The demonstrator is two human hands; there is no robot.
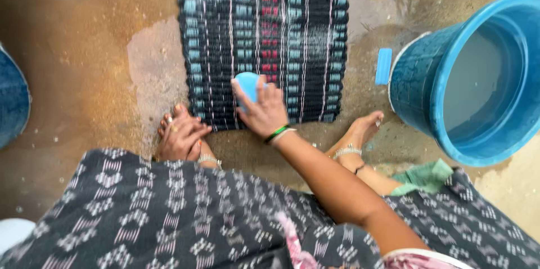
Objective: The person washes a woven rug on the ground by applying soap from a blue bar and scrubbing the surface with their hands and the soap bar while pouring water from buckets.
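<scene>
Head view, right hand [263, 112] gripping blue scrubber [247, 84], mat [264, 38] beneath

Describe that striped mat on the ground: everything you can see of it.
The mat is a ribbed woven rectangle, dark with pale blue blocks, thin white lines and a red band down the middle. It lies flat on the wet floor. The right hand presses a light blue scrubber onto its near end; the left hand touches its near corner.
</scene>
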